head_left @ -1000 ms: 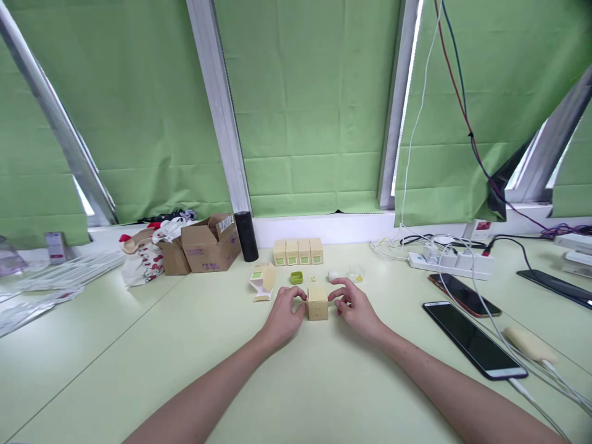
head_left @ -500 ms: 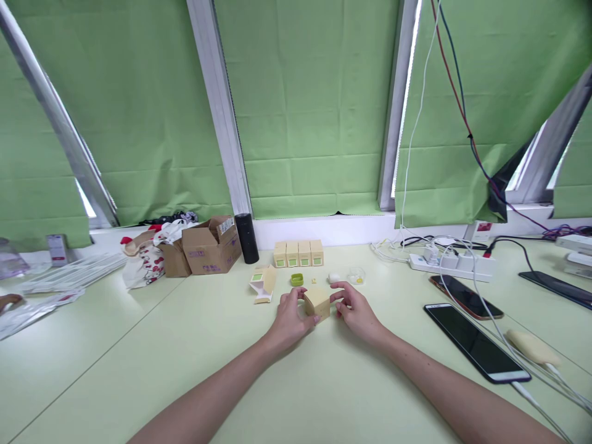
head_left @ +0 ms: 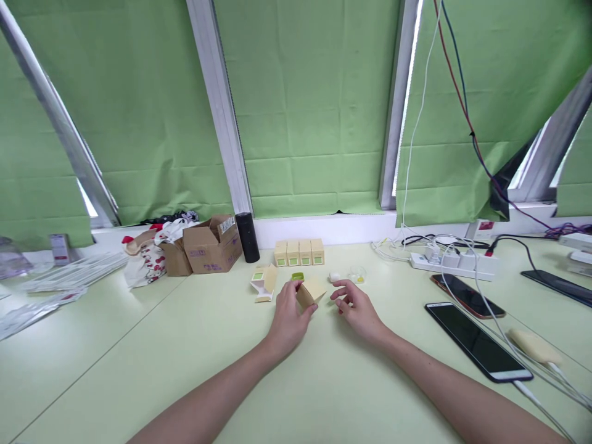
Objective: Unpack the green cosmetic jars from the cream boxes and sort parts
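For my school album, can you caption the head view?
Left hand holds a small box tilted, right hand empty beside it, four boxes lined up behind.

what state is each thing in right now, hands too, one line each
left hand: gripping small box
small box: tilted
right hand: empty, apart from the box
opened carton: open, flap out
row of four boxes: upright, apparently closed
cardboard box: flaps open
black cylinder: upright
nearest phone: screen dark, cable plugged in
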The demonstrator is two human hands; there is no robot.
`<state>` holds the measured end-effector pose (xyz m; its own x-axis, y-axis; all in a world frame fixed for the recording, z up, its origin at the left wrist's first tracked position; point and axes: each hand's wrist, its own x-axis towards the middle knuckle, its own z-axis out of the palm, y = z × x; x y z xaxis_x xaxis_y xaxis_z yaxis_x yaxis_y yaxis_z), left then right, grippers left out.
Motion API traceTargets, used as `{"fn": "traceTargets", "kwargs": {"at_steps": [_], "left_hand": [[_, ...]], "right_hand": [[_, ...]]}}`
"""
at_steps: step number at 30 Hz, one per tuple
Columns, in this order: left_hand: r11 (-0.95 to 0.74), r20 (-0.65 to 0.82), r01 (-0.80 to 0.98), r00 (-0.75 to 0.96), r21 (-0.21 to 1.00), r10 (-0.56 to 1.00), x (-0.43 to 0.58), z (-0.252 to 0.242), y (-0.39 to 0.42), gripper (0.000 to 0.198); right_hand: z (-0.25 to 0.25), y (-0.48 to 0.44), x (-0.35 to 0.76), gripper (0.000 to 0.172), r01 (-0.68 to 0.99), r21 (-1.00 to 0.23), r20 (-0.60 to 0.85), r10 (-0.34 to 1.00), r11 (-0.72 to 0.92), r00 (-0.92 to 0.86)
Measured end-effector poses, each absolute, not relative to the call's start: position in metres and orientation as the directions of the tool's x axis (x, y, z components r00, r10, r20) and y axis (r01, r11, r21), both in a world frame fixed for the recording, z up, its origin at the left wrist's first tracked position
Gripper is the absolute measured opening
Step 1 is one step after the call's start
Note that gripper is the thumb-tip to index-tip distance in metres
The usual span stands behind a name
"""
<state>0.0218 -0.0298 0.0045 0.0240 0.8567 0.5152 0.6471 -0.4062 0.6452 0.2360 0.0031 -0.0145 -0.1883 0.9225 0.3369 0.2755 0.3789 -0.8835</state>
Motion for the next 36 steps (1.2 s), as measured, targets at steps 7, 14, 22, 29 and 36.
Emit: {"fn": "traceTargets", "kwargs": {"at_steps": [7, 14, 22, 29, 36], "left_hand": [[-0.534, 0.747, 0.809, 0.195, 0.244, 0.635, 0.014, 0.015, -0.036, 0.041], [-0.541, 0.736, 0.825, 0.263, 0.165, 0.624, 0.013, 0.017, -0.042, 0.023], [-0.541, 0.796, 0.837, 0.382, -0.082, 0.469, 0.014, 0.012, -0.044, 0.021], [-0.487, 0.876, 0.814, 0.448, -0.316, 0.180, 0.019, 0.017, -0.043, 0.030], [-0.516, 0.857, 0.809, 0.454, -0.282, 0.244, 0.023, 0.018, -0.046, 0.026]], "right_hand": [[0.001, -0.012, 0.233, 0.029, 0.322, -0.823, 0.436, 0.884, 0.468, -0.172], [0.007, -0.031, 0.229, 0.026, 0.374, -0.674, 0.607, 0.766, 0.637, -0.211], [0.006, -0.041, 0.224, 0.034, 0.386, -0.476, 0.745, 0.596, 0.790, -0.301], [0.001, -0.038, 0.224, 0.035, 0.397, -0.381, 0.797, 0.514, 0.835, -0.317], [-0.001, -0.037, 0.223, 0.037, 0.465, -0.355, 0.774, 0.534, 0.811, -0.341]]}}
